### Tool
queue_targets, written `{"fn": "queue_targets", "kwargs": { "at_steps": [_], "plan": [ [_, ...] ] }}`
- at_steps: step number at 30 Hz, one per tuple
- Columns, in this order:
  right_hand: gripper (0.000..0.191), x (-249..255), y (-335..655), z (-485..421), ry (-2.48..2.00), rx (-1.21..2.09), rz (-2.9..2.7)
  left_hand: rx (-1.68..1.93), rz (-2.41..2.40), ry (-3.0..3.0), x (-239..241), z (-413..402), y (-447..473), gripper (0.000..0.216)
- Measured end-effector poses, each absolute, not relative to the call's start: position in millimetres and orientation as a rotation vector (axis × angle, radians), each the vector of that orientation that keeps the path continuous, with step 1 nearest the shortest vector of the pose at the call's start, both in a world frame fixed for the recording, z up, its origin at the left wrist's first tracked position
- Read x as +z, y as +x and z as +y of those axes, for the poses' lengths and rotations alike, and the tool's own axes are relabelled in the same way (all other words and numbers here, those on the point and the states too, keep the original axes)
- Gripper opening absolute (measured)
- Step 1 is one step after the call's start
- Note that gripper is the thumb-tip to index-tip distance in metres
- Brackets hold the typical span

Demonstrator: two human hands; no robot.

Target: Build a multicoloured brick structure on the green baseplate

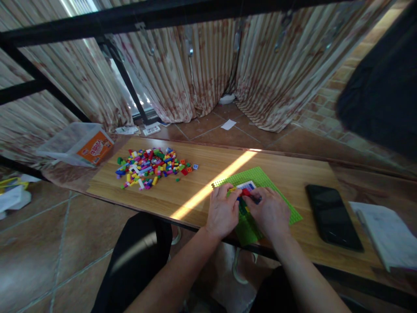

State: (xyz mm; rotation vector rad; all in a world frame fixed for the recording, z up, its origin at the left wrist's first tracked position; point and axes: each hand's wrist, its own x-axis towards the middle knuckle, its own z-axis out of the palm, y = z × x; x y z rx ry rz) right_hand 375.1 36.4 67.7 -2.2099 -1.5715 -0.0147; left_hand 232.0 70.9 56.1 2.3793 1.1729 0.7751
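Both hands work close together over a green studded baseplate at the front of the wooden table. My left hand rests at the left side of a small group of toy bricks, its fingers bent against them. From the right, my right hand pinches at a red toy brick with thumb and fingers. White and blue bricks show just behind the fingertips, with darker ones below. The fingers hide much of the group, so I cannot tell exactly what my left fingertips grip.
A heap of mixed toy bricks lies on the table's left part. Beyond it stands a clear plastic bin with an orange label. A black phone lies right of the baseplate, with white paper farther right. Curtains hang behind.
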Motion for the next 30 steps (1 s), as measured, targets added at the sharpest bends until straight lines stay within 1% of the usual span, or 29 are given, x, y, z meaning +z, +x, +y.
{"fn": "queue_targets", "kwargs": {
  "at_steps": [10,19,30],
  "plan": [
    [0.026,69.7,382.8,37.5,-2.202,0.059,-1.552,0.718,1.177,2.474,58.1,72.0,233.4,0.036],
    [0.032,80.8,402.7,33.1,-2.110,0.300,-1.360,0.599,1.225,2.662,58.0,68.2,238.7,0.039],
    [0.033,85.7,405.8,34.6,-2.099,0.320,-1.300,0.449,1.224,2.818,64.1,68.9,242.6,0.043]
  ]
}}
